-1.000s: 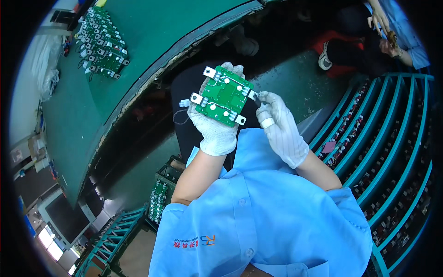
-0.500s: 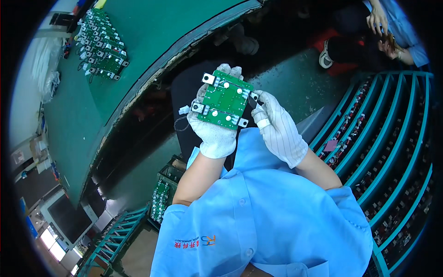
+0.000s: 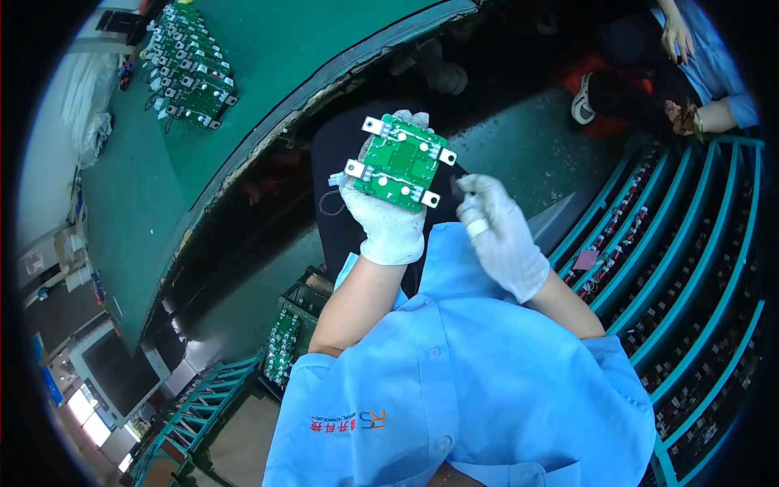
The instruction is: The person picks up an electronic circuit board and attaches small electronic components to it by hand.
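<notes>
A green circuit board (image 3: 399, 166) with metal tabs at its corners and white round parts rests in my gloved left hand (image 3: 388, 229). The fingers wrap beneath it, and their tips show past its far edge. A white connector and thin dark wire stick out at the board's left side. My right hand (image 3: 505, 239), in a white striped glove with a white band round one finger, is apart from the board, just right of it. Its thumb and fingers pinch a small dark pointed tool (image 3: 458, 186), like a blade, mostly hidden by the fingers.
Rows of similar boards (image 3: 191, 73) stand on the green table (image 3: 268, 61) at far left. A teal slatted rack (image 3: 649, 268) with small parts fills the right. More boards (image 3: 281, 345) sit low at left. Another person's hand (image 3: 676, 36) is at the far right.
My right hand has drawn back from the board's right corner tab, taking the pointed tool with it. The board, still in my left hand, has shifted slightly to the right and tilted.
</notes>
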Motion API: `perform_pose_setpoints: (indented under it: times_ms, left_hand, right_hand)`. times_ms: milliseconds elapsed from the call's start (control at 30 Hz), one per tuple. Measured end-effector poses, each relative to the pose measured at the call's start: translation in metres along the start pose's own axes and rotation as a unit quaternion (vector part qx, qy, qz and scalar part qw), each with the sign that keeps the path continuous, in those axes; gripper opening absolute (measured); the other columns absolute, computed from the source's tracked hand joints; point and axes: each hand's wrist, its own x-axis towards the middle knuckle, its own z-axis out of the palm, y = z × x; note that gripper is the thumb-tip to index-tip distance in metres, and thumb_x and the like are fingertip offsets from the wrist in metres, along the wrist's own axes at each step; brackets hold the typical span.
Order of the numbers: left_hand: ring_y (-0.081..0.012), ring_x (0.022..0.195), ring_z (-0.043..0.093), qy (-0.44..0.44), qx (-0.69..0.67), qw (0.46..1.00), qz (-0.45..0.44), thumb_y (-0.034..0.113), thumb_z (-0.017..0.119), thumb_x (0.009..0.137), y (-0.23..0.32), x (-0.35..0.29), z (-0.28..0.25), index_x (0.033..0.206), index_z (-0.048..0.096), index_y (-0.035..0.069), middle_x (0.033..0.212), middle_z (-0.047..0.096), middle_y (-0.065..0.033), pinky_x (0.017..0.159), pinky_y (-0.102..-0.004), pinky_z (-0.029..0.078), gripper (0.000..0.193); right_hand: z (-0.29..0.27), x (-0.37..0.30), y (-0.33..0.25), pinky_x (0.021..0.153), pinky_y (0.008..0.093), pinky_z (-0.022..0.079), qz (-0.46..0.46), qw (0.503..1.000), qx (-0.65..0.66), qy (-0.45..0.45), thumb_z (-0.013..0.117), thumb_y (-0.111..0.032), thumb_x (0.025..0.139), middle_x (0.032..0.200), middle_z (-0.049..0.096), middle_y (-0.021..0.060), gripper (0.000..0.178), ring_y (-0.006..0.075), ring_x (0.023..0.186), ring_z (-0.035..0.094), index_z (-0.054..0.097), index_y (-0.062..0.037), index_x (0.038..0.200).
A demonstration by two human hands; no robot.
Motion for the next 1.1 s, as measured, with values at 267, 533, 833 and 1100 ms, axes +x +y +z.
perform_pose_setpoints:
  times_ms: [267,533,833,1100]
  left_hand:
    - [-0.0372,0.123,0.044,0.001,0.076,0.997,0.025,0.064,0.036,0.08,0.002,-0.004,0.003,0.134,0.038,-0.004,0.132,0.045,-0.0234,0.105,-0.0459,0.035,0.087]
    - [-0.0385,0.123,0.044,-0.001,0.025,0.999,-0.042,0.055,0.03,0.084,0.004,-0.008,0.021,0.133,0.04,-0.005,0.133,0.044,-0.0229,0.107,-0.0476,0.032,0.078]
    - [-0.0412,0.12,0.047,0.014,-0.004,0.98,-0.199,0.044,0.026,0.088,0.004,-0.01,0.017,0.131,0.042,-0.005,0.13,0.047,-0.0242,0.105,-0.0501,0.035,0.067]
    - [-0.0366,0.098,0.061,0.069,-0.041,0.941,-0.328,0.024,0.035,0.087,0.009,-0.02,0.006,0.11,0.055,-0.008,0.11,0.059,-0.0254,0.088,-0.0506,0.05,0.044]
  right_hand:
    - [0.006,-0.003,-0.023,0.054,0.0434,0.047,-0.04,0.991,-0.099,-0.081,0.055,-0.015,0.087,0.071,0.061,0.0183,0.034,0.0353,0.064,0.061,0.044,-0.0001,0.115]
    - [0.004,-0.01,-0.01,0.058,0.0428,0.049,-0.024,0.998,-0.046,-0.043,0.053,-0.01,0.085,0.078,0.062,0.0187,0.03,0.0373,0.069,0.062,0.046,-0.0033,0.114]
    - [-0.055,-0.013,-0.011,0.059,0.0342,0.049,-0.034,0.998,-0.039,0.039,0.053,-0.006,0.082,0.074,0.059,0.0141,0.035,0.0256,0.062,0.061,0.045,0.0035,0.114]
    - [-0.073,0.048,-0.027,0.057,0.0426,0.048,-0.115,0.944,-0.239,-0.197,0.055,-0.015,0.083,0.066,0.06,0.0178,0.05,0.0362,0.061,0.06,0.038,0.0023,0.127]
